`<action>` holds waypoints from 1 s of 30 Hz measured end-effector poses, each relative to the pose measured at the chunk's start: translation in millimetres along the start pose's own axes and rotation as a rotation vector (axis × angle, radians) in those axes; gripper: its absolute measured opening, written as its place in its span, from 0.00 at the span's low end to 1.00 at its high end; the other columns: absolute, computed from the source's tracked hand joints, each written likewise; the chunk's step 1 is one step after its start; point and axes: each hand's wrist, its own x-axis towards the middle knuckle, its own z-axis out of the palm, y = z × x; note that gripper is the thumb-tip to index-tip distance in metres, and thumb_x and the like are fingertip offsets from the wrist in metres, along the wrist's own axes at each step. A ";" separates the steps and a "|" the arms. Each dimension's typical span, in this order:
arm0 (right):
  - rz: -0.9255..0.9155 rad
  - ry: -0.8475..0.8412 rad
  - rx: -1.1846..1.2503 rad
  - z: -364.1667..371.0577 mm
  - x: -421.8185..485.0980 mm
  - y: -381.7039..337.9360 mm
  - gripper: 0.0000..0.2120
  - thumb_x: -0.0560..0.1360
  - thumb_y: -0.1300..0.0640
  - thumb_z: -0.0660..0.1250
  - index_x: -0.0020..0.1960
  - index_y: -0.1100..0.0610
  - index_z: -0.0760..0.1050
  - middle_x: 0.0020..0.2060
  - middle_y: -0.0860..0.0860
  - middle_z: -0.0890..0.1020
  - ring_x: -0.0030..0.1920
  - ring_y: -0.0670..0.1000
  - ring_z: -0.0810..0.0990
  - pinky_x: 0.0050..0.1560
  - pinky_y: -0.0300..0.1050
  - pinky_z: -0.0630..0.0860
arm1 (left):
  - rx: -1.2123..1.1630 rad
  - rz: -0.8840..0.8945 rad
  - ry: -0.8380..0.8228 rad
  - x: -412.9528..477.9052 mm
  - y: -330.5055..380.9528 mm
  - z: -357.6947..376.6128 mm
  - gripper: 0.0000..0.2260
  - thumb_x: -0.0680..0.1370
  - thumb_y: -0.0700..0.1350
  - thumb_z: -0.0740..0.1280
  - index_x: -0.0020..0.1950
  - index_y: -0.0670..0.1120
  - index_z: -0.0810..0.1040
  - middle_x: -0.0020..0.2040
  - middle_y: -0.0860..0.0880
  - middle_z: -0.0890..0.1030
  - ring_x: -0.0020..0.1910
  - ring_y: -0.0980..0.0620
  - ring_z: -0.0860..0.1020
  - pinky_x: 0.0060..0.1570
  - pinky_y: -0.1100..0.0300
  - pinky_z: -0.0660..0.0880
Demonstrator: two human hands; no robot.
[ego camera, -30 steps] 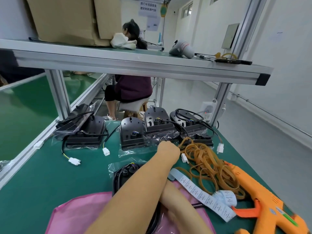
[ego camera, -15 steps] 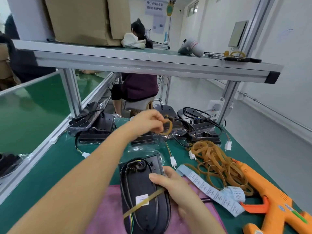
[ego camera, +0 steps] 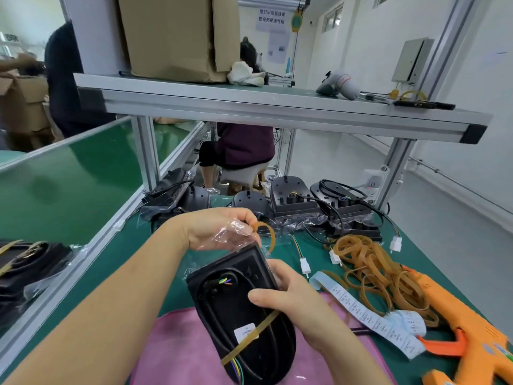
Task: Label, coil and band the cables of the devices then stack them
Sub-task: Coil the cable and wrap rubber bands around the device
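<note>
Left hand (ego camera: 219,229): raised over the tabletop (ego camera: 319,259), fingers curled, pinching a loose rubber band (ego camera: 265,232) together with a fold of clear plastic bag (ego camera: 230,240).
Right hand (ego camera: 291,298): clasps the right edge of the black device (ego camera: 236,309), thumb laid across its back face, fingers wrapped underneath.
Device: held just above the pink cloth (ego camera: 177,351), back face up, with its cable coiled round the face and coloured wires showing at both ends.
Band already on: one tan band (ego camera: 249,333) crosses the near half at a slant, beside a small white label (ego camera: 244,330).
Long axis: runs away from the person, near end low over the cloth, far end tilted up towards the left hand.
Key relation: the loose band hangs just beyond the far end, slightly to its right. The left hand is the nearer one to that end; the right hand sits at mid-length.
Step judged: banding the far half of the coil, most likely by hooking the loop over the far end and drawing it towards the person.
Risk: the bag film could get trapped under the band.
Supplies: a heap of spare bands (ego camera: 380,276), a label strip (ego camera: 369,315) and an orange gun (ego camera: 472,337) lie to the right.
Waiting: more devices (ego camera: 291,198) sit along the far edge with loose cables.
</note>
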 end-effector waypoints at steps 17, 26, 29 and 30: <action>0.082 -0.034 0.115 -2.0 2.0 10.8 0.39 0.59 0.54 0.75 0.67 0.37 0.67 0.49 0.53 0.84 0.48 0.49 0.82 0.50 0.41 0.79 | 0.148 0.125 -0.097 -3.7 -8.5 19.0 0.05 0.80 0.34 0.58 0.50 0.43 0.70 0.50 0.43 0.82 0.59 0.45 0.75 0.61 0.52 0.66; 0.109 0.071 0.379 -3.8 2.8 17.6 0.28 0.55 0.57 0.75 0.54 0.58 0.73 0.43 0.62 0.82 0.37 0.58 0.81 0.38 0.47 0.78 | 0.152 0.021 0.109 8.3 -9.3 28.9 0.09 0.78 0.31 0.59 0.45 0.44 0.73 0.39 0.51 0.75 0.37 0.57 0.73 0.40 0.65 0.70; 0.106 0.161 0.354 -7.5 0.5 15.1 0.26 0.57 0.58 0.73 0.54 0.61 0.73 0.39 0.59 0.84 0.36 0.56 0.82 0.36 0.46 0.78 | 0.196 0.005 0.139 10.7 -6.0 31.6 0.07 0.75 0.35 0.61 0.39 0.45 0.73 0.33 0.52 0.73 0.33 0.56 0.68 0.35 0.64 0.67; 0.109 0.186 0.322 -8.9 -0.7 13.9 0.25 0.58 0.58 0.72 0.54 0.61 0.73 0.39 0.59 0.84 0.36 0.56 0.82 0.36 0.46 0.78 | 0.225 -0.003 0.125 10.7 -4.1 32.3 0.05 0.72 0.38 0.62 0.38 0.46 0.71 0.32 0.52 0.71 0.31 0.56 0.66 0.33 0.63 0.64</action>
